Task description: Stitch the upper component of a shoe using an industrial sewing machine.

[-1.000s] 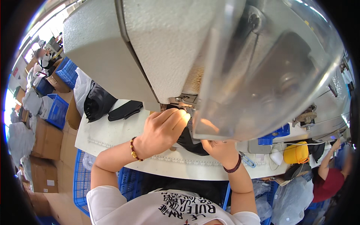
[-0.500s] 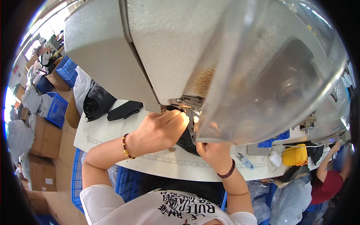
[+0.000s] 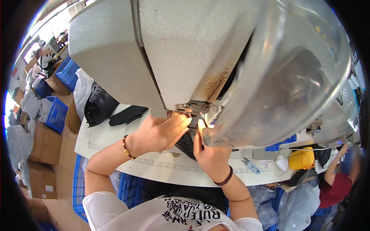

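A large grey sewing machine (image 3: pixel 181 57) fills the upper middle, with a clear plastic guard (image 3: pixel 269 96) over its right side. Below its needle area, a black piece of fabric (image 3: pixel 186 146) hangs down between my hands. My left hand (image 3: pixel 156 131) pinches the fabric from the left, fingertips close under the presser foot. From the right, my right hand (image 3: pixel 212 156) grips the same fabric with thumb and finger; part of that hand lies behind the guard's lower edge. The exact stitching spot is mostly covered by my fingers.
Black folded pieces (image 3: pixel 128 115) lie on the white table (image 3: pixel 100 134) at left, beside a black bundle (image 3: pixel 99 104). Blue thread snips (image 3: pixel 251 165) and a yellow container (image 3: pixel 301 158) are at right. Blue crates (image 3: pixel 58 113) and cardboard boxes (image 3: pixel 44 146) stand on the left floor; a co-worker sits far right.
My right hand has shifted left and its thumb now shows near the needle area. My left fingers have loosened and straightened slightly. More of the fabric under the foot is visible.
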`<state>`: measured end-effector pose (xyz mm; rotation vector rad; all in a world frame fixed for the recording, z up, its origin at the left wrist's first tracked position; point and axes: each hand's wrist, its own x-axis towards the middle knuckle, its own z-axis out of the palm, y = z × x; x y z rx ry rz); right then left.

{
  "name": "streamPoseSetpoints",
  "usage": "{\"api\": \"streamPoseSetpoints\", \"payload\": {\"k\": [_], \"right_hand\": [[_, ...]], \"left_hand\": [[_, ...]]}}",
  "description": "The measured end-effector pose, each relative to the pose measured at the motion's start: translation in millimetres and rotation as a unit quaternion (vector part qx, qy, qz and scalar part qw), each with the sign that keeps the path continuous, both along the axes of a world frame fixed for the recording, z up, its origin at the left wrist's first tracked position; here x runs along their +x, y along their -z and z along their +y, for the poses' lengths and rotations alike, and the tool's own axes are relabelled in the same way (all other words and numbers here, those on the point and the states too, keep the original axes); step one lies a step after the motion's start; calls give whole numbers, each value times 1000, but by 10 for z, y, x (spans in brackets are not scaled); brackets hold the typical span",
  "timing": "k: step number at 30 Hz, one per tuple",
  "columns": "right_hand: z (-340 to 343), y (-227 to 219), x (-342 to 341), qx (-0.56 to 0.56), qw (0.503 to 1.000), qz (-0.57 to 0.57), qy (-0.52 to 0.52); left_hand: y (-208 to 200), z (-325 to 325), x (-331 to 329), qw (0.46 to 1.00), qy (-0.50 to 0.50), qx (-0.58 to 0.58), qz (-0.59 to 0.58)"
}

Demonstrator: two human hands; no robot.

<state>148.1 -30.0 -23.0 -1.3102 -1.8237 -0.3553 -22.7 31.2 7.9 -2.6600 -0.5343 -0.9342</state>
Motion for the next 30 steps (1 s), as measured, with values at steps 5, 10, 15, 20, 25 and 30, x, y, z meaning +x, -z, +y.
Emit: {"api": "streamPoseSetpoints", "payload": {"k": [5, 10, 15, 20, 25, 30], "right_hand": [[42, 41, 6, 26, 1000, -15, 8], [95, 38, 38, 0, 999, 39, -21], [150, 71, 80, 20, 998, 37, -37], [143, 29, 79, 27, 999, 23, -30], [148, 103, 92, 1, 999, 23, -25], [172, 12, 159, 30, 992, 73, -98]], "left_hand": [[31, 25, -10, 999, 8, -15, -28], [46, 22, 16, 999, 14, -32, -41], [40, -36, 50, 998, -29, -55, -18], [34, -36, 45, 998, -24, -52, -13], [98, 33, -13, 996, 1, -67, -51], [52, 198, -118, 985, 12, -124, -116]]}}
